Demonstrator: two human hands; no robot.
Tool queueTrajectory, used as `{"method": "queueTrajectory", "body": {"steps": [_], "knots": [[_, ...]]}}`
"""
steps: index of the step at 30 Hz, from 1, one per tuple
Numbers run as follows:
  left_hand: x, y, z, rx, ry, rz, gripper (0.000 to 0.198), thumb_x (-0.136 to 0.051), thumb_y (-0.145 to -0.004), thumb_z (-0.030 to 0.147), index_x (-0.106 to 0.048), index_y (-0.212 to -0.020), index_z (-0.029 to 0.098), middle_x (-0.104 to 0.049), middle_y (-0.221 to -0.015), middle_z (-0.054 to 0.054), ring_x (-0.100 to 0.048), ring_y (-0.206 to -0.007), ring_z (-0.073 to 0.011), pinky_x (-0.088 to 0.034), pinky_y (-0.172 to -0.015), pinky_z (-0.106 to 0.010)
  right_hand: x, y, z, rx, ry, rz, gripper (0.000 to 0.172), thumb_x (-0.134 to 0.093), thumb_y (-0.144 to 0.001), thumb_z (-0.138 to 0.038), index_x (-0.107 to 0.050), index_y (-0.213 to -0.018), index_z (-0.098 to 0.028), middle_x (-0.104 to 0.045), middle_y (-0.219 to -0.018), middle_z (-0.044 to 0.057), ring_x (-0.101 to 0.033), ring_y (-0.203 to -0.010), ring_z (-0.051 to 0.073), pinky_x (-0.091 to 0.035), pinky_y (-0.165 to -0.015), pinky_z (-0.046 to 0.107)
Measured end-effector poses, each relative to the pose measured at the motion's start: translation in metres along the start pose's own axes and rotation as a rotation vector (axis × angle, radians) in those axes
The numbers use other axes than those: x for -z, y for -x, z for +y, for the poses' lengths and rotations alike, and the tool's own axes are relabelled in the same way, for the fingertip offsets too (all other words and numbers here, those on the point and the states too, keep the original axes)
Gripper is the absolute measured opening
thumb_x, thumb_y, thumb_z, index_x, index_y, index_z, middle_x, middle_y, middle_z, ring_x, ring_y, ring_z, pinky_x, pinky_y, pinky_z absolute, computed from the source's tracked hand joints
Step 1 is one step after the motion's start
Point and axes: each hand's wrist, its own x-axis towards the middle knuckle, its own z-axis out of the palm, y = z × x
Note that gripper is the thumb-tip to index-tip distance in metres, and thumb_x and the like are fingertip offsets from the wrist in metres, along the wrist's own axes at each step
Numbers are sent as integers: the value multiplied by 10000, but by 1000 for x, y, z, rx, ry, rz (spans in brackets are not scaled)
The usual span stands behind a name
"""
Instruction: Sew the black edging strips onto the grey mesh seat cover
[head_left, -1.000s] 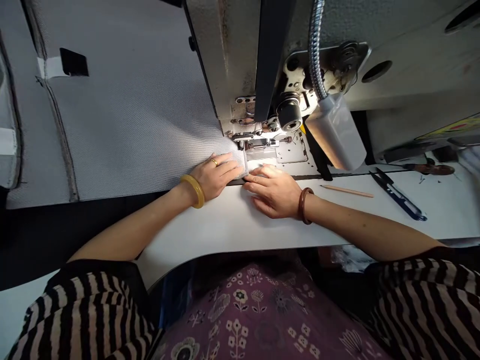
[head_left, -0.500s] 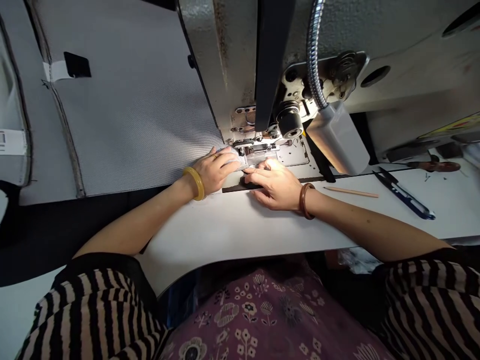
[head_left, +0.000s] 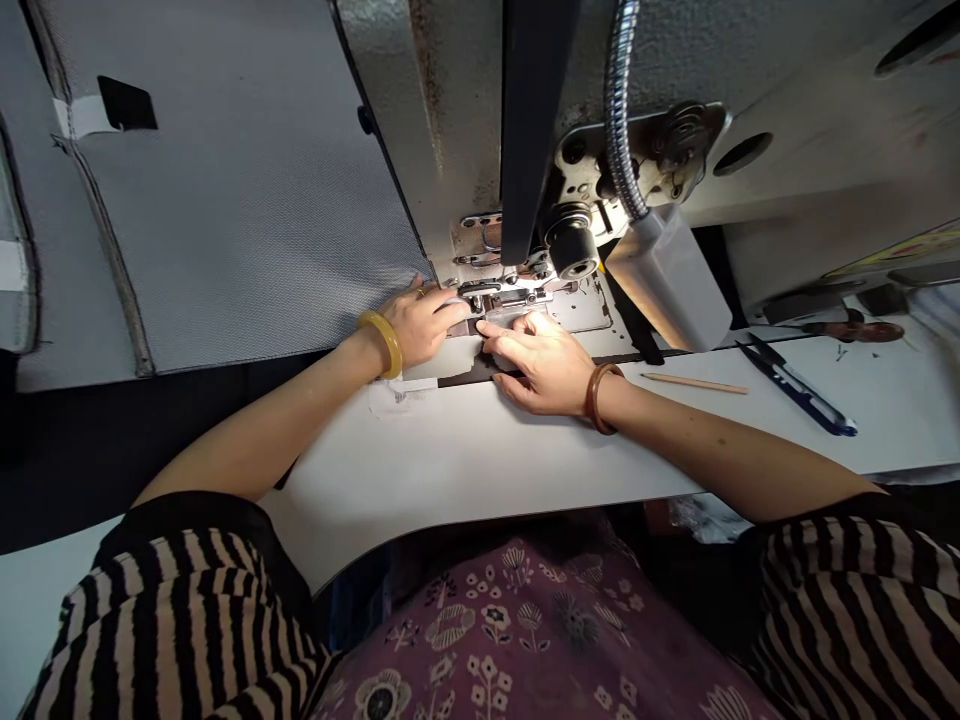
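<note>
My left hand (head_left: pixel 421 325), with a yellow bangle, is at the right edge of a large grey mesh-like fabric (head_left: pixel 247 200), just left of the presser foot (head_left: pixel 478 292) of a sewing machine (head_left: pixel 465 120). Its fingers curl over the fabric's near right corner and hide it. My right hand (head_left: pixel 547 365), with a brown bangle, rests on the machine bed to the right of the foot. Its index finger stretches toward the foot and its fingers are apart, with nothing visible in them. A small gap lies between my two hands.
A lamp (head_left: pixel 671 280) on a flexible metal neck lights the needle area. To the right on the white table (head_left: pixel 450 460) lie a pencil (head_left: pixel 695 383), dark blue thread snips (head_left: pixel 799 388) and a brown-handled tool (head_left: pixel 855 330). A black tab (head_left: pixel 127 103) sticks up from the fabric's seam.
My left hand and the fabric have shifted slightly left, and the fabric corner no longer shows beside the foot. My right index finger has straightened toward the foot. The view has moved a little.
</note>
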Motion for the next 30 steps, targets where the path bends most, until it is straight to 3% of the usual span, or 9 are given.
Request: {"method": "queueTrajectory", "body": {"steps": [9, 18, 22, 26, 30], "knots": [[12, -3, 1, -15, -68, -99, 398, -370, -862, 50, -631, -1155, 116, -650, -1135, -106, -603, -1065, -243, -419, -1066, -456, -1, 0, 0, 16, -31, -16, 325, -503, -835, -264, -603, -1121, -146, -578, -1339, 100, -469, -991, 277, -414, -839, 436], [4, -5, 3, 9, -31, -49, 387, -405, -852, 57, -660, -1128, 148, -658, -1144, -110, -581, -1160, -252, -436, -1047, -449, -6, 5, 3, 45, 6, 39, 317, -506, -859, -273, -619, -1125, -143, -603, -1315, 117, -493, -1003, 275, -450, -843, 434], [7, -1, 11, 19, 17, -64, 391, -417, -886, 84, -629, -1210, 145, -623, -1271, -118, -529, -1262, -250, -424, -1073, -445, -6, 7, 7, 66, 38, 50, 308, -509, -871, -285, -622, -1122, -147, -629, -1282, 107, -510, -988, 266, -483, -831, 428], [25, 40, 11, 36, 38, -86, 359, -426, -866, 81, -669, -1119, 158, -628, -1286, -85, -559, -1226, -212, -448, -1054, -376, -6, 8, 10, 101, 89, 70, 305, -515, -880, -293, -624, -1115, -133, -644, -1262, 104, -532, -961, 254, -513, -828, 409], [54, 108, -2, 270, 72, 26, 363, -383, -887, 123, -685, -1081, 176, -687, -1147, -79, -639, -1051, -200, -529, -931, -353, -5, 9, 9, 96, 111, 55, 305, -519, -870, -280, -625, -1119, -139, -646, -1258, 114, -547, -963, 252, -529, -811, 409]]}}
